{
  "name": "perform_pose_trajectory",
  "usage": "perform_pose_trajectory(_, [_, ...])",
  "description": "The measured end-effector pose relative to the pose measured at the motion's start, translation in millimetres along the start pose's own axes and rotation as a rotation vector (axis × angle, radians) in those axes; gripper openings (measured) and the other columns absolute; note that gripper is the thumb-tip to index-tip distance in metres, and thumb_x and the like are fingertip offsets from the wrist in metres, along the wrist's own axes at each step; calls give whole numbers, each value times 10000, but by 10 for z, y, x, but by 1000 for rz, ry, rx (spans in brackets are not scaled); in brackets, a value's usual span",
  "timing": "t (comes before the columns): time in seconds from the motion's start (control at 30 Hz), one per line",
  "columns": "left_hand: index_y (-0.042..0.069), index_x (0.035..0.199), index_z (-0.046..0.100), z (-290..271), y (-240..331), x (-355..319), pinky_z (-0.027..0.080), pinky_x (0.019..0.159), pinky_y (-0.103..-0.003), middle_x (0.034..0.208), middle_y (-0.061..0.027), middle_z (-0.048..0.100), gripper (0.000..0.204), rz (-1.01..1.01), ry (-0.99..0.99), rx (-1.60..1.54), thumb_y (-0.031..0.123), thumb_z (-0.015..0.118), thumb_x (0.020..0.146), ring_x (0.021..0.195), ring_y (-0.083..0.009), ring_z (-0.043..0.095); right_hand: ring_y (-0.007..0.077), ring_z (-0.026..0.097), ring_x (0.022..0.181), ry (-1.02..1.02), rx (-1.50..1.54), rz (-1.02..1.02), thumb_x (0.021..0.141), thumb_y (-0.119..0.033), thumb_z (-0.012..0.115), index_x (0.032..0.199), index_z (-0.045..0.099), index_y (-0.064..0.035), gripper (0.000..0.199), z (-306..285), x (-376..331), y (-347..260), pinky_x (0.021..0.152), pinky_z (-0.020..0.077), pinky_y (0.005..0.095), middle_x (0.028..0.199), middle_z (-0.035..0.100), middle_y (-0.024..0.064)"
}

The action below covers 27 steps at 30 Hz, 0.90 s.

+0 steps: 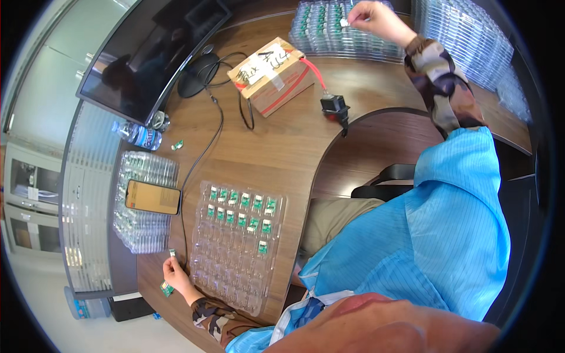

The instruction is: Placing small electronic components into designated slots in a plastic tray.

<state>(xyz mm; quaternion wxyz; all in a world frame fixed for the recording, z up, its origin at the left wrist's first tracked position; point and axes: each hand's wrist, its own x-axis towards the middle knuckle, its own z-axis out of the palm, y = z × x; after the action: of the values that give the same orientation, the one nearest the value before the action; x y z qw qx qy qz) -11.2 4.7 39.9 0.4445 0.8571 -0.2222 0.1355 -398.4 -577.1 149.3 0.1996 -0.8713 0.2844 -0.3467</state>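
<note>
My left hand [175, 276] pinches a small green-and-white circuit board [172, 253] at the desk's lower left edge. Beneath its wrist lies another green board [166, 288]. To the right of that hand is a clear plastic tray [232, 253] with moulded pockets. Boards fill its two far rows, and one more [263, 247] sits in the third row at the right. At the far side my right hand [379, 22] is stretched out, fingertips closed on a small white piece [345, 23], likely part of a board. It is above a stack of clear trays [353, 47] holding green boards.
A phone [153, 197] rests on another tray stack [141, 232] at the left. Beyond are a water bottle [138, 135], a loose board [178, 145] and a monitor [153, 56]. A cardboard box [273, 76], black plug [335, 109] and cable [203, 156] occupy the middle; more trays [465, 41] stand far right.
</note>
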Motion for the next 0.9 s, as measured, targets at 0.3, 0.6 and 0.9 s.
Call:
perform_pose_trajectory(0.3, [-14,788,559,19,-48,2,347,552,-205,690,4,511,159,-20,-4,-32,144,563,805,614,-76,417,181,602,614,112,-162,113,658,-87,607,740,640,-32,104,-267,327,705,603,472,290,660,621,107])
perform_pose_trajectory(0.6, [-7,750,549,-10,-31,20,319,518,-199,657,24,480,172,-48,-6,0,156,560,807,587,-63,383,271,605,635,-3,-392,133,610,-139,614,685,652,-68,110,-79,460,848,606,474,348,663,609,141])
perform_pose_trajectory(0.9, [-6,733,544,1,-22,25,309,507,-203,640,29,466,177,-44,3,14,155,561,806,579,-62,367,278,603,629,-11,-396,128,616,-159,611,711,649,-51,149,-51,499,928,604,471,353,656,604,150])
